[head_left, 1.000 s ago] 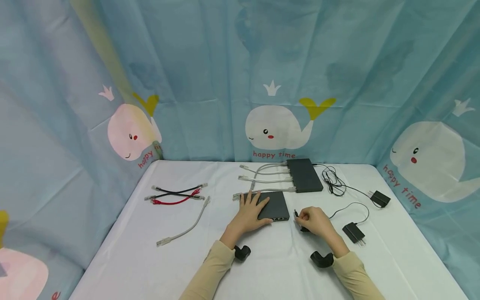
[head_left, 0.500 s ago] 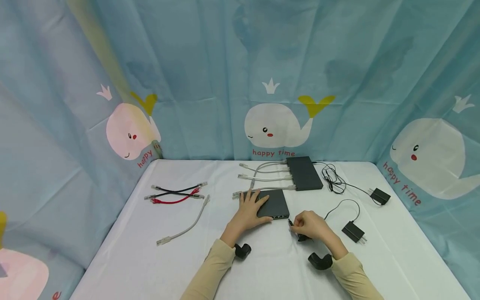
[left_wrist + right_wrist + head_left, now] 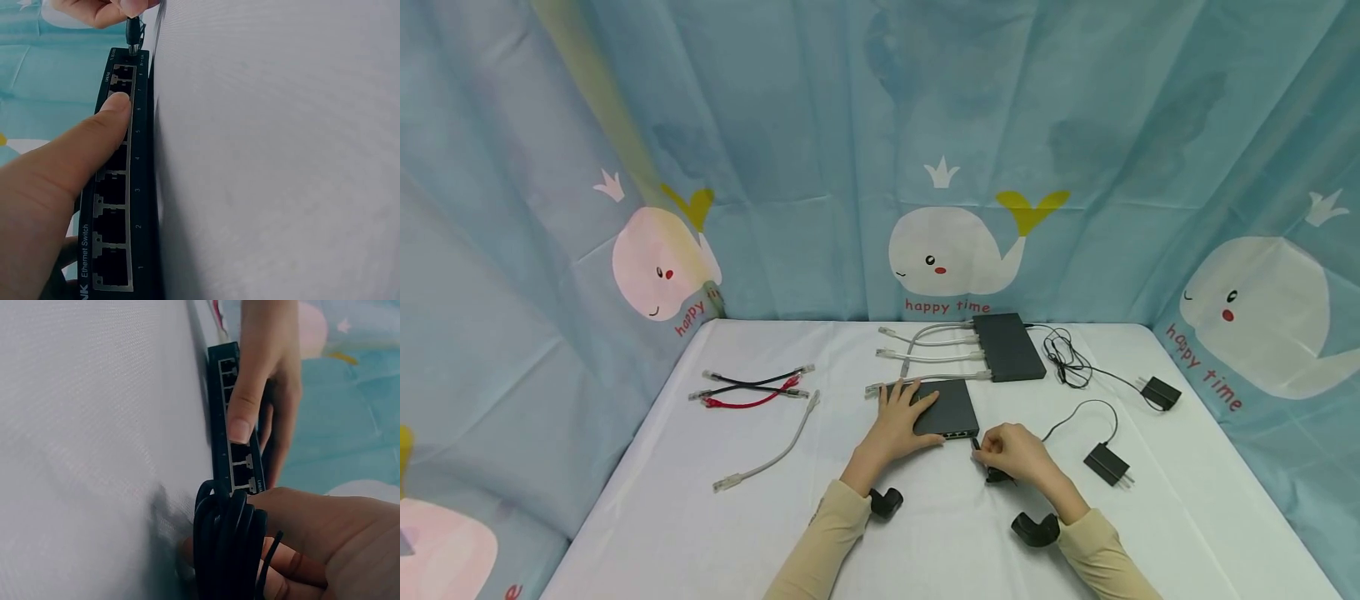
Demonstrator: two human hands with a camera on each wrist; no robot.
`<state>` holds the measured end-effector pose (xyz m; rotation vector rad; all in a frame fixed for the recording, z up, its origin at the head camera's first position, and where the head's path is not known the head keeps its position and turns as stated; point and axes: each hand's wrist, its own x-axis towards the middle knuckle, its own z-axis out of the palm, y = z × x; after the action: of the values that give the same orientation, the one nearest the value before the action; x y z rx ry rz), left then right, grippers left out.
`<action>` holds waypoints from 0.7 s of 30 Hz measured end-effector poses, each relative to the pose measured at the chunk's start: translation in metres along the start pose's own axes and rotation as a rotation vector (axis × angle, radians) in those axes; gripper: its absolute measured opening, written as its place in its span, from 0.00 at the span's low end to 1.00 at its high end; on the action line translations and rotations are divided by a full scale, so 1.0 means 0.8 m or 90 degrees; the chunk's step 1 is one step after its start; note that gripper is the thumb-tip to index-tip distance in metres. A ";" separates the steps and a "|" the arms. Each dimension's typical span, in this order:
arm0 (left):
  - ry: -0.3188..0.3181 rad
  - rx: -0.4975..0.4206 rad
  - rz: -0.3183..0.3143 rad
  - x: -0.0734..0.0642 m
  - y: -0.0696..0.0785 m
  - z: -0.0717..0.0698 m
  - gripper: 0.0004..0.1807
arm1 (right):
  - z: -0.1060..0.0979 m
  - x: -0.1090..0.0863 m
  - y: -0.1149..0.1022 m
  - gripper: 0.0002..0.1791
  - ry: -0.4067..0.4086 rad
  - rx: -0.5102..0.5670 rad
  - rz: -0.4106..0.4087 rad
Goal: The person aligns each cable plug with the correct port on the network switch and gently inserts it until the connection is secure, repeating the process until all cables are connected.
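A dark Ethernet switch (image 3: 953,408) lies on the white table, its row of ports (image 3: 112,226) facing the person. My left hand (image 3: 895,429) rests on its top with fingers spread, the straight thumb (image 3: 100,134) across the ports. Beside the switch's right end, my right hand (image 3: 1018,454) pinches a black power plug (image 3: 132,32). The plug's metal tip meets the switch's end by the last port; how deep it sits I cannot tell. A coiled black cord (image 3: 228,550) hangs under the right fingers. It belongs with the power adapter (image 3: 1107,463) lying to the right.
Behind stands a second dark switch (image 3: 1009,346) with several grey network cables (image 3: 932,361) attached. Its cord runs to another adapter (image 3: 1161,393). At left lie black cables (image 3: 752,385), a red cable (image 3: 748,405) and a grey cable (image 3: 778,457). A printed curtain (image 3: 820,167) surrounds the table.
My right hand has moved left with the power plug, bringing its tip to the switch. The coiled cord shifted along, and the nearer adapter turned slightly. My left hand stays in place.
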<state>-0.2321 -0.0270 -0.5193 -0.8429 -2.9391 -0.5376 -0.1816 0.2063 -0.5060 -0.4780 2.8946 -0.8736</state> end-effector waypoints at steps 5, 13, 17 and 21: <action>0.001 0.001 0.001 -0.001 0.000 0.000 0.44 | 0.002 -0.001 -0.001 0.14 0.006 -0.004 -0.010; 0.010 0.010 0.005 0.000 0.000 0.002 0.44 | 0.002 -0.001 -0.004 0.13 0.013 -0.001 -0.012; 0.011 0.012 0.005 0.000 0.000 0.001 0.44 | 0.004 0.000 -0.005 0.13 0.021 -0.006 -0.013; 0.009 0.008 0.005 0.000 0.000 -0.001 0.44 | 0.005 0.000 -0.006 0.14 0.026 -0.014 -0.005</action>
<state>-0.2319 -0.0274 -0.5190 -0.8462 -2.9222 -0.5214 -0.1792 0.2004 -0.5066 -0.4785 2.9441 -0.8641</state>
